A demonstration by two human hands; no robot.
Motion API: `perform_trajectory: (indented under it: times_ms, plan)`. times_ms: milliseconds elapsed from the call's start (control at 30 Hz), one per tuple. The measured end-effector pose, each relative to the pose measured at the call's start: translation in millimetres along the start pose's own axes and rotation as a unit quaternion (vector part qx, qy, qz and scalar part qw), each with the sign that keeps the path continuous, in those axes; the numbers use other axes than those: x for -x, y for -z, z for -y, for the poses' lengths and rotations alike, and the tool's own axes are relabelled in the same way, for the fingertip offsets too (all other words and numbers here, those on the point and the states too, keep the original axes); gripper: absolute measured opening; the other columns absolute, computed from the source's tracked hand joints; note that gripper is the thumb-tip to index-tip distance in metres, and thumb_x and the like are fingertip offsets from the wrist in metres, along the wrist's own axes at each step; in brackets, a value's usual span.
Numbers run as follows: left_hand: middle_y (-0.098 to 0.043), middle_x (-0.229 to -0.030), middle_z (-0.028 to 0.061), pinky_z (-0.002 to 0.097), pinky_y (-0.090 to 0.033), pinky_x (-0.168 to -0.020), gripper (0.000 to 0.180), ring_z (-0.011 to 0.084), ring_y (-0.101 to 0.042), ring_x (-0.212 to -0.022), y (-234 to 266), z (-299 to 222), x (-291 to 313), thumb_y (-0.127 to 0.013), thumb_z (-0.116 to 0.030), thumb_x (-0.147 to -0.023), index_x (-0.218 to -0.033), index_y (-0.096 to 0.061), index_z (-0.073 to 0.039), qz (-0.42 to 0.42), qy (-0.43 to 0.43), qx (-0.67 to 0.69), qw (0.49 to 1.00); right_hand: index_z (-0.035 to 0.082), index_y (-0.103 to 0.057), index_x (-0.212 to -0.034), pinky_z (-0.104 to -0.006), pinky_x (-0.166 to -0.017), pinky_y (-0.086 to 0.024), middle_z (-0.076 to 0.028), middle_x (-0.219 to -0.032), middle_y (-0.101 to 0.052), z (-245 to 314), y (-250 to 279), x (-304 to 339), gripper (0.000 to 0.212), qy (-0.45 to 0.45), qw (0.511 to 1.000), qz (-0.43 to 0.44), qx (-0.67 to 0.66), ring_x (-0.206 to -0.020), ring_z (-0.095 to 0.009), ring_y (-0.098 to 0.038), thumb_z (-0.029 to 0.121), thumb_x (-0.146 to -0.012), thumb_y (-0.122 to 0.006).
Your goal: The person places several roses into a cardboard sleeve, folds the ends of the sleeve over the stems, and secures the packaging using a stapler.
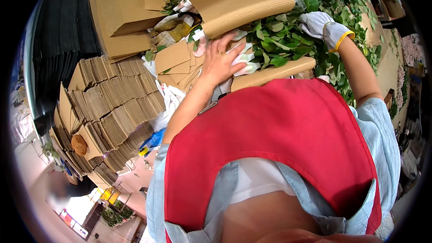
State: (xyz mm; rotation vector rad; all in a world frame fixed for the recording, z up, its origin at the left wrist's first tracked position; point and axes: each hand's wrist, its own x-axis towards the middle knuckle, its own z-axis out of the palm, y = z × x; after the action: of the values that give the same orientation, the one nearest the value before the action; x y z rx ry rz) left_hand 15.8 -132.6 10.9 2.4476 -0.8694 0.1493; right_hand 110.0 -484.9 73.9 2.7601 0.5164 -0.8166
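At the upper centre of the frame, the bare left hand point(218, 63) spreads its fingers over white netted sleeves point(246, 64), probably steadying them on the corrugated cardboard point(274, 74); upper right, the gloved right hand point(325, 29) half-curls at leafy stems point(279, 40), grip unclear.

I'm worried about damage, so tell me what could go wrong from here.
The left hand might press the white netted pieces too hard and crush them. The gloved right hand, at the leaves, could tear some. The curled corrugated cardboard above the left hand might shift and knock the netted pieces.
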Motion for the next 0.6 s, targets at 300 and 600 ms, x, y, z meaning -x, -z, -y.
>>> perform_trajectory:
  times_ms: [300,600]
  plan:
    - [-0.047,-0.130,0.0146,0.0435,-0.040,-0.102,0.056,0.0352,-0.044,-0.123,-11.1,12.8,4.0,-0.085,-0.025,-0.066,-0.119,-0.067,-0.019,0.006,0.075,0.164,0.984,0.004,-0.060,-0.072,-0.0433,-0.058,-0.052,-0.013,-0.064,-0.058,79.3,134.2,77.1,0.026,0.253,0.934,-0.251,0.004,-0.061,-0.034,-0.061,0.027,-0.084,-0.058]
    - [-0.063,-0.106,0.0199,0.0356,-0.052,-0.080,0.048,0.0313,-0.066,-0.091,-23.8,-6.7,23.3,-0.066,-0.021,-0.091,-0.127,-0.049,0.005,-0.122,0.375,0.429,0.813,0.001,-0.033,-0.143,-0.0440,-0.111,-0.034,-0.025,-0.146,-0.034,103.1,-10.3,-15.8,0.072,0.399,0.906,-0.125,-0.068,-0.130,-0.042,-0.042,0.036,-0.087,-0.059]
